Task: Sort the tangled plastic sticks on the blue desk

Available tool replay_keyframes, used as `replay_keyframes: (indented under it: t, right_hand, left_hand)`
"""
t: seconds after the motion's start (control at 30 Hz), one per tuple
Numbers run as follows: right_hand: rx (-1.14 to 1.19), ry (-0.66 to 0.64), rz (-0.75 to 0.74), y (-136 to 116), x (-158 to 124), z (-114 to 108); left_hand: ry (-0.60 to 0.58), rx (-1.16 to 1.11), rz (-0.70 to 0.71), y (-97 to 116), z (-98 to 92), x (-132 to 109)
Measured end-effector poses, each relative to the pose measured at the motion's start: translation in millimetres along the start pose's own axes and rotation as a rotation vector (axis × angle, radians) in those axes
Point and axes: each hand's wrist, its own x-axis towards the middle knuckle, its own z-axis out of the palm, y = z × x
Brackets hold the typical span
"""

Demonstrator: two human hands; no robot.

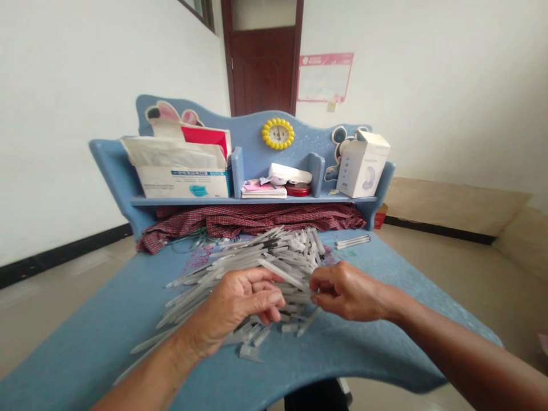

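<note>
A large heap of translucent white pen barrels and small clear pieces (240, 265) lies on the blue desk, under and beyond both hands. My right hand (349, 292) pinches the near right end of one pen barrel (280, 272), which slants up and left above the heap. My left hand (250, 299) is beside that barrel with fingers loosely bent, the index fingertip close to it and apart from the thumb. No object shows between its fingers. Loose clear caps (250, 353) lie near my left wrist.
A few pens (353, 242) lie together right of the heap. Behind it, a checked cloth (257, 218) is bunched under a blue shelf (265, 201) holding a mask box (184, 181), a red tin (298, 189) and a white carton (363, 165). The desk's front edge curves inward.
</note>
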Motion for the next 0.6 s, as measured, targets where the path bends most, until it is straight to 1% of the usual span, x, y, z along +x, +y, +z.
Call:
replay_keyframes:
  t: [0.1, 0.2, 0.27, 0.33, 0.4, 0.47, 0.53, 0.6]
  right_hand:
    - [0.008, 0.008, -0.031, -18.6, 6.0, 10.1]
    - [0.046, 0.021, -0.039, -22.2, 11.7, 14.4]
    - [0.094, 0.046, -0.018, -16.7, 18.1, 14.3]
    - [0.109, 0.111, 0.028, -7.2, 27.8, 13.4]
    - [0.068, 0.191, 0.082, 2.8, 40.1, 13.1]
    - [-0.001, 0.236, 0.114, 10.3, 53.1, 14.3]
    - [-0.065, 0.238, 0.127, 14.0, 65.5, 17.0]
    - [-0.118, 0.228, 0.135, 15.0, 76.0, 21.0]
  left_hand:
    - [0.029, -0.112, -0.007, -2.7, -0.1, -0.3]
    - [0.093, -0.148, 0.007, -4.2, -3.0, 0.6]
    - [0.167, -0.167, 0.056, -2.6, -8.0, 1.7]
    - [0.276, -0.202, 0.106, 0.6, -15.1, 3.2]
    - [0.395, -0.249, 0.137, 4.0, -23.1, 5.1]
    - [0.488, -0.295, 0.154, 6.1, -30.5, 7.0]
    - [0.543, -0.332, 0.171, 6.6, -36.6, 8.6]
    - [0.562, -0.350, 0.177, 5.8, -41.0, 9.7]
